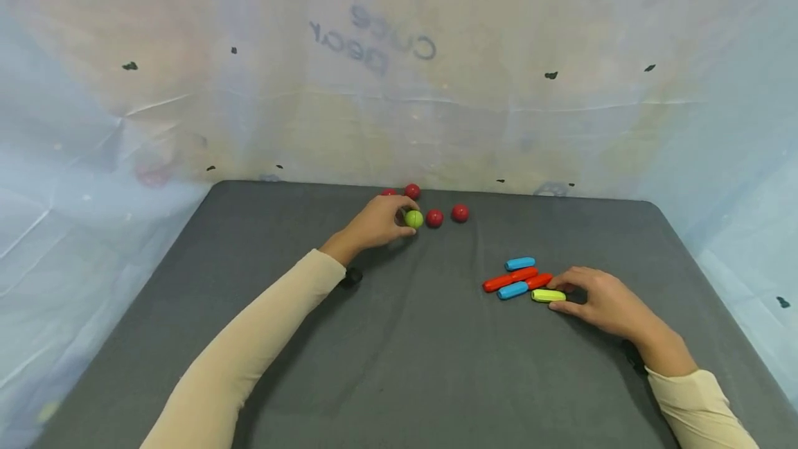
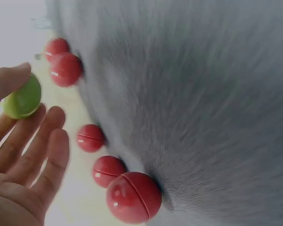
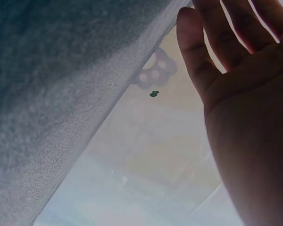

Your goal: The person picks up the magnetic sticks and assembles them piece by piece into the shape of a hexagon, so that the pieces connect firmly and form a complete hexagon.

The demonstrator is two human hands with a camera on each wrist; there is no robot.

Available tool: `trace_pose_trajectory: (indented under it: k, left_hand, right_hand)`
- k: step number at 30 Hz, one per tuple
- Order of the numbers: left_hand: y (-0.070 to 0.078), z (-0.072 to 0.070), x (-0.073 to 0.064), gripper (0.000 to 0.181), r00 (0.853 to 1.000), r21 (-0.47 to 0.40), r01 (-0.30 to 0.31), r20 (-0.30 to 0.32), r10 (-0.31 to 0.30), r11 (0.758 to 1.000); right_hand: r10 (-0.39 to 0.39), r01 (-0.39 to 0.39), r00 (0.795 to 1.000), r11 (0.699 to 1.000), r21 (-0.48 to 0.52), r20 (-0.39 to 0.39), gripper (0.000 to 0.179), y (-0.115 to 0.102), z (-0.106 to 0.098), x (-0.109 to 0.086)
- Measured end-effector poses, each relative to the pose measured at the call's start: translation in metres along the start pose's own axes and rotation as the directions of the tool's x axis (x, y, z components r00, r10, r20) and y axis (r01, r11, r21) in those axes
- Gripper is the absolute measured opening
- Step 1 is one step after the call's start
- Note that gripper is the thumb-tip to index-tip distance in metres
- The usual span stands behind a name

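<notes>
My left hand (image 1: 377, 221) pinches a green ball (image 1: 414, 219) between thumb and fingers near the far edge of the table. The left wrist view shows this green ball (image 2: 24, 99) off the cloth, with the other fingers spread below it. Red balls (image 1: 434, 218) lie right beside that hand, one partly hidden behind it. On the right, my right hand (image 1: 601, 300) pinches a short yellow-green pen-like stick (image 1: 547, 295) by its right end. Only the right hand (image 3: 250, 99) shows in the right wrist view; the stick is hidden there.
Blue pen-like sticks (image 1: 520, 263) and red pen-like sticks (image 1: 510, 280) lie bunched left of my right hand. The grey cloth-covered table (image 1: 374, 366) ends at a hanging pale sheet (image 1: 399, 123) behind the balls.
</notes>
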State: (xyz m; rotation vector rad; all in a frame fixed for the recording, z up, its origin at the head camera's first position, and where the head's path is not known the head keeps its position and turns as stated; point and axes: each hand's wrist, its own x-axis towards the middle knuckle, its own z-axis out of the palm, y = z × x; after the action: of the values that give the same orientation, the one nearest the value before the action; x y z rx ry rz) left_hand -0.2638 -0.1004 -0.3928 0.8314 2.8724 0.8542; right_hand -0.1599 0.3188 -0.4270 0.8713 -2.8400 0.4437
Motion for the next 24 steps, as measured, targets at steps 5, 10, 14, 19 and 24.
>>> trace_pose_trajectory:
  k: [5,10,14,19,24]
  left_hand:
    - [0.008,-0.001,-0.033,0.038,1.0,-0.013,0.019,-0.005,-0.019,1.0]
    - [0.009,-0.011,-0.065,0.04,0.998,-0.017,0.06,-0.031,-0.061,0.998]
    - [0.007,-0.018,-0.096,0.041,0.994,-0.052,0.102,-0.04,-0.104,0.993]
    - [0.006,-0.021,-0.128,0.041,0.987,-0.049,0.149,-0.046,-0.151,0.988]
    - [0.003,-0.012,-0.14,0.041,0.987,-0.012,0.159,-0.034,-0.159,0.987]
  right_hand:
    - [0.008,-0.008,1.0,1.0,-0.006,0.0,0.027,0.002,-0.003,-0.003]
    - [0.019,-0.019,1.0,1.0,-0.009,-0.009,0.026,0.003,-0.004,-0.004]
    - [0.024,-0.024,1.0,1.0,0.01,0.004,0.023,0.002,-0.002,-0.006]
    - [0.036,-0.037,0.999,0.999,0.023,0.025,0.021,0.0,0.002,-0.007]
    - [0.05,-0.051,0.999,0.998,0.035,0.017,0.022,0.0,0.002,-0.008]
